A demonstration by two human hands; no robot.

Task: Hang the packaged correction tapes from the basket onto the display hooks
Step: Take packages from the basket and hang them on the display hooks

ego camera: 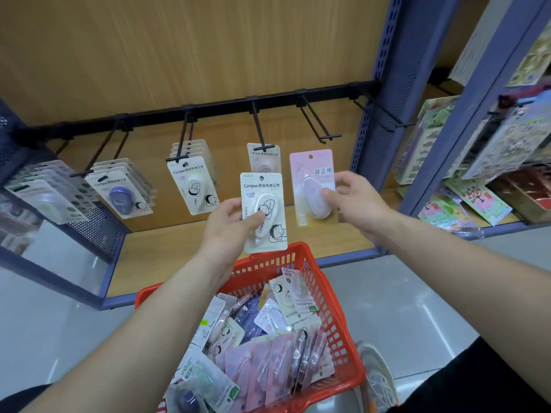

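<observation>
A red basket [325,281] is sitting on a grey tiled floor [417,293] in a shop aisle, in front of a low wooden shelf [179,251] framed in blue metal. Above and behind the basket a wood-grain back panel [179,55] is rising, and a black rail [220,107] is running across it, carrying hooks. Up and to the left of the basket, carded correction tapes are hanging in rows: a pale stack [44,198], then a purple stack [119,192], then a white stack [193,186]. Straight above the basket a single pink card [264,159] is hanging. Far right of the basket, sticker sheets [477,162] are crowding a neighbouring rack. The basket is holding a jumble of packaged correction tapes [268,353].

Above the basket's far rim, the left hand [226,228] is holding a white packaged tape [264,213] upright, its grip clamped on the card, thumb lying on the blister and fingers behind. Higher above the basket and slightly right, the right hand [357,201] is holding a pink packaged tape [313,186] upright, its grip closed on the card's right edge, thumb pressing the blister. The two cards are hanging side by side, not touching.
</observation>
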